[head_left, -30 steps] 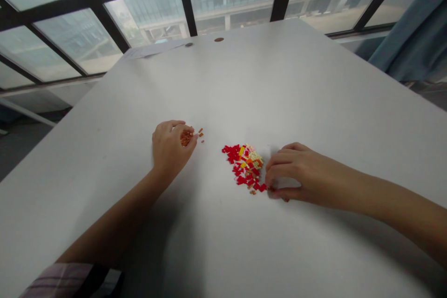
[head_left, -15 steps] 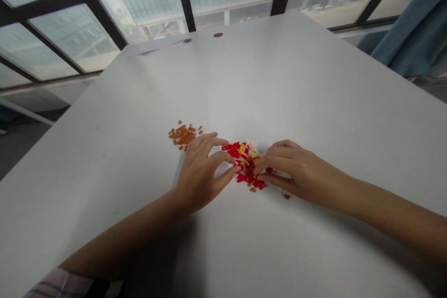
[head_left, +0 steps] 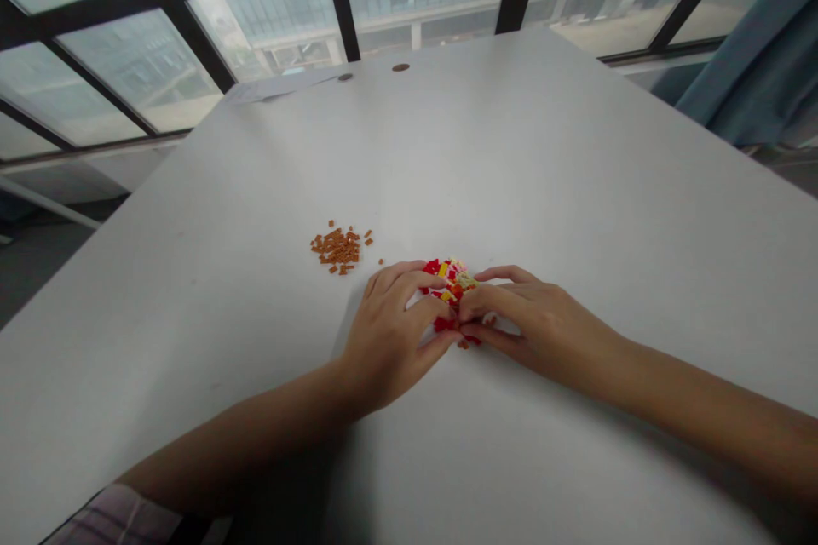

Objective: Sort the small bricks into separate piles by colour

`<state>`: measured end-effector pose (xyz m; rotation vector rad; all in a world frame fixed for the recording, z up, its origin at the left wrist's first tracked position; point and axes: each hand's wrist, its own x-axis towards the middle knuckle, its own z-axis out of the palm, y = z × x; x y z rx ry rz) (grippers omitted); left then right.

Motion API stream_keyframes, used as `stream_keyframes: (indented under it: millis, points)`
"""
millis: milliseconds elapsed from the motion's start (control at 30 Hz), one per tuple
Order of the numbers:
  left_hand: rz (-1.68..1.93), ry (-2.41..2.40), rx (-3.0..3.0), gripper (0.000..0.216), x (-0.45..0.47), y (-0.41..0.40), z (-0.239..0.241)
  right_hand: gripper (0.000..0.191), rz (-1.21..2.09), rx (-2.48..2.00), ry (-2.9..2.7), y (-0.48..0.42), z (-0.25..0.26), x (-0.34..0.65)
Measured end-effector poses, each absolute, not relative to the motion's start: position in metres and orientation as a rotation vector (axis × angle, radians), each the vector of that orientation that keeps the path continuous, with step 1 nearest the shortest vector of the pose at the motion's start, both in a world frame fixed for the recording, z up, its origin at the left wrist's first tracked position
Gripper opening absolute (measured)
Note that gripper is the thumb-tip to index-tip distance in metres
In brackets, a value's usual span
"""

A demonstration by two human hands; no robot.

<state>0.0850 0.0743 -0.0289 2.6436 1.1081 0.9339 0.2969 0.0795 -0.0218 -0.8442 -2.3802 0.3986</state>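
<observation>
A mixed pile of small toy building bricks (head_left: 451, 271), mostly red with yellow, orange and pale pieces, lies on the white table between my hands. At its left side is my left hand (head_left: 397, 325), its fingers spread and curved around the edge, the thumb apart from the forefinger. From the right my right hand (head_left: 525, 311) reaches into the pile with thumb and forefinger pinched together. Whatever is between those fingertips is hidden. Both hands' fingertips nearly meet at the near side of the pile, covering part of it.
A separate pile of small orange-brown bricks (head_left: 338, 249) lies to the left, with a stray brick (head_left: 381, 261) beside it. The white table (head_left: 511, 153) reaches back to the windows. Two round cable holes show near its far edge, and a blue curtain (head_left: 747, 60) hangs at the right.
My left hand has moved right, away from the orange-brown pile and against the mixed bricks. My right hand has shifted slightly left, bringing the fingertips of both hands close together.
</observation>
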Motion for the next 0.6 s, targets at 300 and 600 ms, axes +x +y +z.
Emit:
stream_keyframes:
  millis: [300,600]
  points:
    - [0.935,1.105,2.661,0.003,0.085,0.076,-0.029,0.011,0.291,-0.821,-2.398,0.082,-0.025,0.297]
    - [1.025,1.289,2.769,0.006,0.068,0.099,-0.025,0.010,0.343,-0.779,-2.496,0.083,-0.021,0.301]
